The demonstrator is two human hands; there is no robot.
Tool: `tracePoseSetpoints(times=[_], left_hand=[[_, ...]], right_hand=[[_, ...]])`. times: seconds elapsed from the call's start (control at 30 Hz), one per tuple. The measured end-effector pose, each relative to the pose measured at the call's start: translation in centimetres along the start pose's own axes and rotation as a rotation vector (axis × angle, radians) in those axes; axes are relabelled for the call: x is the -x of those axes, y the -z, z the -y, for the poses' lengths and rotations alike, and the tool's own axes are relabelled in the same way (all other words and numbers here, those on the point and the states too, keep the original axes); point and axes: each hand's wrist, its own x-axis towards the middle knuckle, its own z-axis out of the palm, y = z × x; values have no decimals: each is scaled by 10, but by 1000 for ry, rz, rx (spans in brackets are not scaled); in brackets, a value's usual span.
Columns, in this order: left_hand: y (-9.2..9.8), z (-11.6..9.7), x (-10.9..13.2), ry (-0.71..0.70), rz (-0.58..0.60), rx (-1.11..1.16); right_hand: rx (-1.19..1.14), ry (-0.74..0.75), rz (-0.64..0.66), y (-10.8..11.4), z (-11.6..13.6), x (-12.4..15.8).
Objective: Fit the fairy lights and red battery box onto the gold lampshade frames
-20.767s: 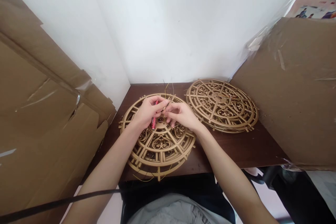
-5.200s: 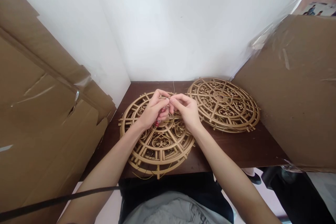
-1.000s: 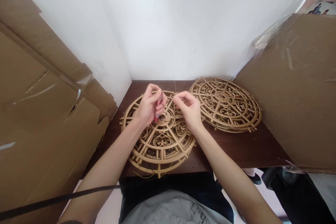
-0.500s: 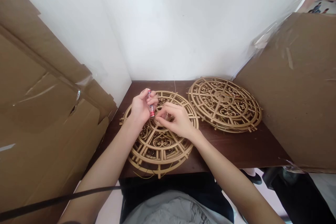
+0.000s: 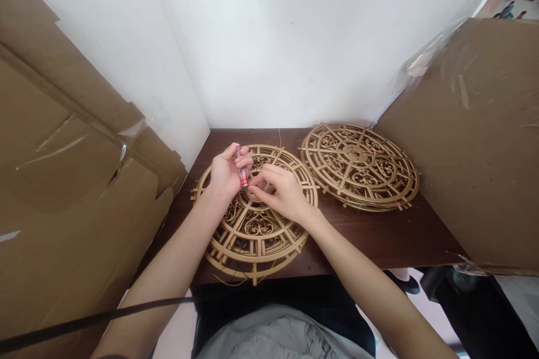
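Note:
My left hand (image 5: 226,171) is closed around a slim red and white printed cylinder (image 5: 242,173), shaped like a battery, held tilted near upright. Close to its lower end, my right hand (image 5: 278,188) has thumb and forefinger pinched together; whatever is between them is too small to make out. Both hands are over the middle of a stack of round gold openwork panels (image 5: 257,258), with scrollwork set between spokes. The hands hide part of the top panel's centre. Thin gold wire or thread (image 5: 227,281) sticks out at the stack's near edge.
A second stack of round gold panels (image 5: 357,171) lies at the back right of the dark brown table (image 5: 374,241). Cardboard sheets (image 5: 76,179) stand on the left, and another cardboard (image 5: 480,151) on the right. A white wall (image 5: 286,45) rises behind.
Almost nothing differs. The view has shifted very slightly, and both hands keep about the same pose and place over the stack.

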Motion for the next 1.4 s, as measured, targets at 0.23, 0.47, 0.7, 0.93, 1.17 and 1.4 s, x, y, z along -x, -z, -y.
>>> tracePoseSetpoints(times=[0.23,0.47,0.7,0.93,1.17,1.4], left_hand=[[-1,1,1,-30,-11,-52],[-1,4,2,-73,19,-117],[-1,5,1,-74,27,-137],[-4,5,4,-56,28,-172],[-3,6,3,-71,55,-187],[-2,7,3,-125,97,-234]], right_hand=[[24,-38,8,-2,-1,1],[63,-49,25,-2,1,1],[111,1,-28,-4,2,1],[94,98,-2,-4,3,1],[134,147,33,-3,3,1],[132,105,45,-5,2,3]])
